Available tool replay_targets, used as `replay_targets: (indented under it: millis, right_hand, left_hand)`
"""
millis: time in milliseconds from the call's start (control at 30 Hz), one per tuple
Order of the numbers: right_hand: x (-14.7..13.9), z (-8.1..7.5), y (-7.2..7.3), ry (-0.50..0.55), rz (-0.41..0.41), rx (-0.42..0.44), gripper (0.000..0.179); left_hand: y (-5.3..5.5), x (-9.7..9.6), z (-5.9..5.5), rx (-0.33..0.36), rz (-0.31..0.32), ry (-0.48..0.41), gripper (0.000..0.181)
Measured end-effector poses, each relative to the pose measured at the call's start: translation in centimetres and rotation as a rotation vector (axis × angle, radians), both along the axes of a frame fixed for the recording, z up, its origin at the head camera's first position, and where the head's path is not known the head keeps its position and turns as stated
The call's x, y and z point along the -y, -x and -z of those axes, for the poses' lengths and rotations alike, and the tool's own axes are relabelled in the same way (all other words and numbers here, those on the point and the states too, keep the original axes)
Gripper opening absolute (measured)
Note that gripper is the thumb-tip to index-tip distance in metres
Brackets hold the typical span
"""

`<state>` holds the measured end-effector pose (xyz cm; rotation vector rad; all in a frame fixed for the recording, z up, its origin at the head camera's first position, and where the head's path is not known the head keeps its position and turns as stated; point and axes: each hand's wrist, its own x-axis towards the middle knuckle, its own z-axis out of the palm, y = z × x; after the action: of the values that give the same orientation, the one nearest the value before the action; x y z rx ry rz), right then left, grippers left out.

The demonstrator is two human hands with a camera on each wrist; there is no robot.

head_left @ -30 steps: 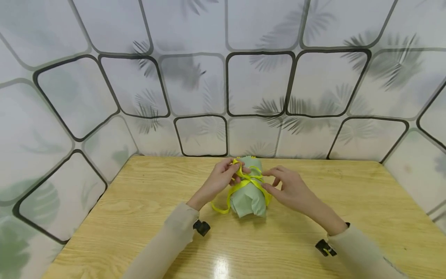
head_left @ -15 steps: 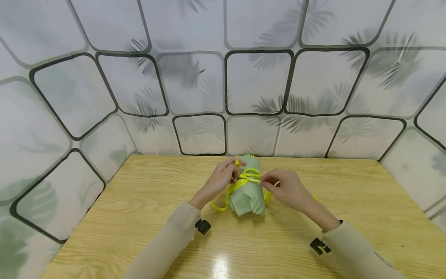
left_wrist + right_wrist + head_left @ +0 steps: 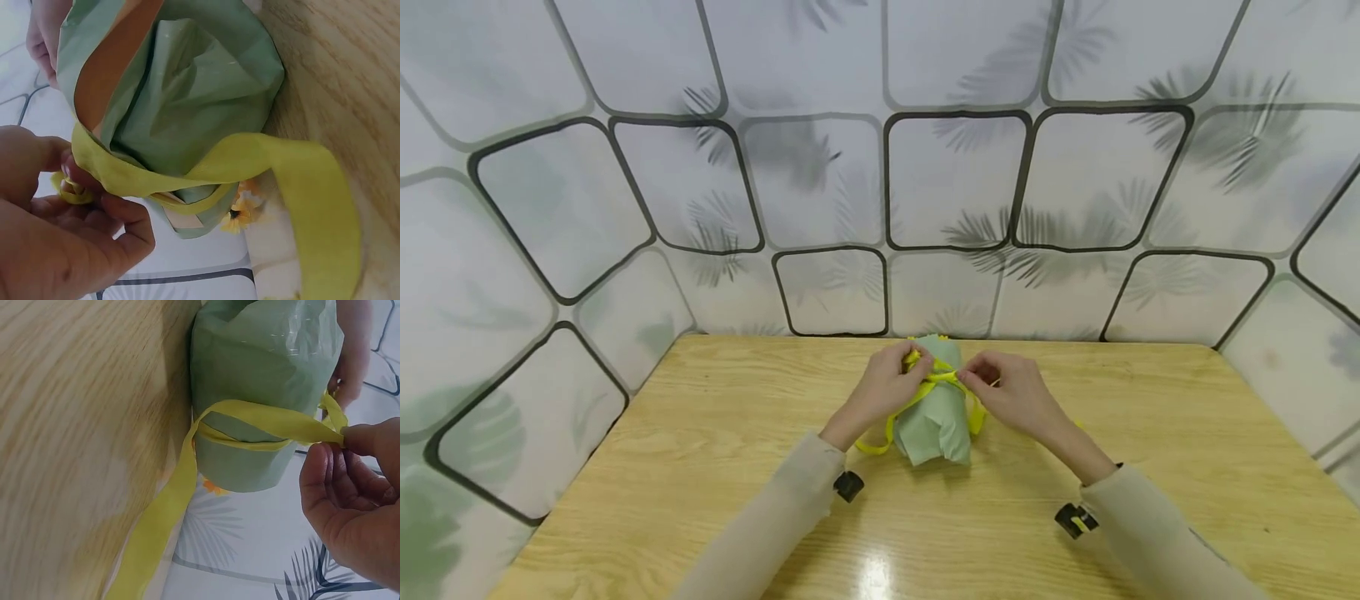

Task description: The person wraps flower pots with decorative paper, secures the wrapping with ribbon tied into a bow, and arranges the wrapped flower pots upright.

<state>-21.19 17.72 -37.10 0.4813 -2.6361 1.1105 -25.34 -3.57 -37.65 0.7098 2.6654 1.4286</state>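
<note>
- Head view: hands meet over a green paper bundle [image 3: 936, 417] lying on the wooden counter [image 3: 700, 467], near its far edge and close to the patterned wall [image 3: 955, 179]. A yellow ribbon [image 3: 917, 398] is wound round the bundle. The left hand [image 3: 891, 385] has its fingers curled on the ribbon at the bundle's top left; the right hand [image 3: 1011, 392] pinches the ribbon at the top right. The two hands are just beside each other, with the ribbon taut between them. One loose end of ribbon lies on the counter to the left of the bundle, another shows to its right. Both forearms wear beige sleeves [image 3: 775, 525], each with a small black device at the wrist.

- Left wrist view: the left hand [image 3: 62, 244] fills the lower left, fingers curled, a small loop of yellow ribbon [image 3: 206, 172] caught between thumb and fingertips. The band crosses the green paper bundle [image 3: 187, 94], and a wide tail runs down onto the counter [image 3: 350, 81]. A small yellow flower [image 3: 240, 212] peeks from the bundle's open end.

- Right wrist view: the right hand [image 3: 353, 500] pinches the yellow ribbon [image 3: 275, 422] between thumb and fingertip, drawing it away from the green paper bundle [image 3: 262, 362]. A long tail trails down across the counter [image 3: 81, 425].
</note>
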Motion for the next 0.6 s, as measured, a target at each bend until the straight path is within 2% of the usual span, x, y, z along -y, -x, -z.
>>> replay_targets:
  millis: [167, 400, 533, 600]
  right_hand:
    - [0.5, 0.3, 0.5, 0.012, 0.007, 0.037, 0.009]
    - [1.5, 0.4, 1.1, 0.027, 0.042, 0.016, 0.010]
    - [1.8, 0.6, 1.3, 0.014, 0.040, -0.034, 0.013]
    - [1.8, 0.7, 1.4, 0.018, 0.032, -0.054, 0.011]
  left_hand:
    - [0.1, 0.2, 0.1, 0.023, 0.045, -0.048, 0.025]
    - [0.1, 0.4, 0.0, 0.065, 0.132, -0.090, 0.030]
    - [0.2, 0.3, 0.1, 0.106, 0.132, -0.103, 0.035]
    - [0.2, 0.2, 0.2, 0.132, 0.115, -0.097, 0.031]
